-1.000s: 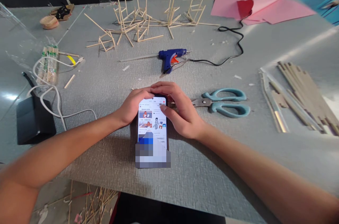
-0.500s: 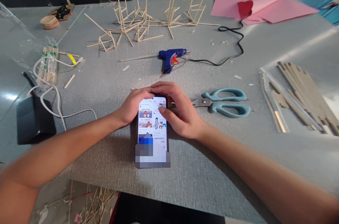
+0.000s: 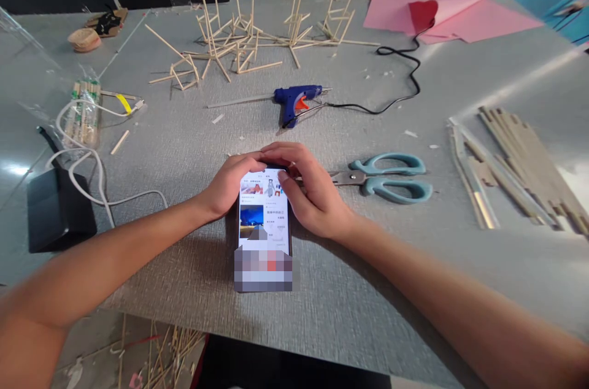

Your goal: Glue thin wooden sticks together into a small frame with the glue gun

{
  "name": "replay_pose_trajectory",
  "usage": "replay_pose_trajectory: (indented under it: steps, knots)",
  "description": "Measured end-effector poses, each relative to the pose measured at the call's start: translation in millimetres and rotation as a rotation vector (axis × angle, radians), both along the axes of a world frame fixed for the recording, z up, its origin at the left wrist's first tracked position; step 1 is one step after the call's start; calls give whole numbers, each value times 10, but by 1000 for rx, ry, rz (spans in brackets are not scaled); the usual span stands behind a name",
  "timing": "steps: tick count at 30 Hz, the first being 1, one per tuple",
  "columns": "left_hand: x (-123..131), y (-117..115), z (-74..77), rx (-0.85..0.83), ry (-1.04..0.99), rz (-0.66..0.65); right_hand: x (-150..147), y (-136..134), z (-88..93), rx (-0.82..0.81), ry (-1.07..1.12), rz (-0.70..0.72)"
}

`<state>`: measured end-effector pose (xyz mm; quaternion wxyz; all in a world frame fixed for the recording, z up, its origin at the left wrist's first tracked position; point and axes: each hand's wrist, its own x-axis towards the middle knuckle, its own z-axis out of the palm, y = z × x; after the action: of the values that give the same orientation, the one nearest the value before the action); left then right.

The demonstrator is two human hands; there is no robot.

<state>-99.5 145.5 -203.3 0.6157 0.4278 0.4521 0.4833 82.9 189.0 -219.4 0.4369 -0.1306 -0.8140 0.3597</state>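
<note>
A smartphone (image 3: 263,223) with a lit, scrolling page on its screen lies in front of me, its lower part pixelated. My left hand (image 3: 227,183) is curled around its upper left corner, thumb along the top edge. Over the upper right side bends my right hand (image 3: 315,199), its thumb at the top right of the screen. The fingers of both hands meet behind the phone's top. Scissors with light blue handles (image 3: 370,185) lie to the right, their blade tips hidden by my right hand. Beyond the hands is a blue glue gun (image 3: 289,103) with a glue stick in its back.
A thin wooden stick structure (image 3: 294,45) stands at the back. Pink paper (image 3: 488,24) lies back right, greyish strips (image 3: 515,150) on the right. At left are a black box (image 3: 59,211), a white cable (image 3: 99,174) and bagged sticks (image 3: 83,116). Loose sticks (image 3: 159,352) lie below the table edge.
The page on the phone has scrolled upward. My right thumb has moved up the screen toward its top edge. My left hand stays in place.
</note>
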Motion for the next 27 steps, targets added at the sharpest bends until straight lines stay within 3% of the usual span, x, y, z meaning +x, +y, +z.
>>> replay_pose_trajectory:
  steps: [18,27]
  knots:
    - [2,-9,19,12,14,3,29,2,18,-5,-22,36]
    - [28,-5,8,4,-2,76,11,11,36,98,-29,61]
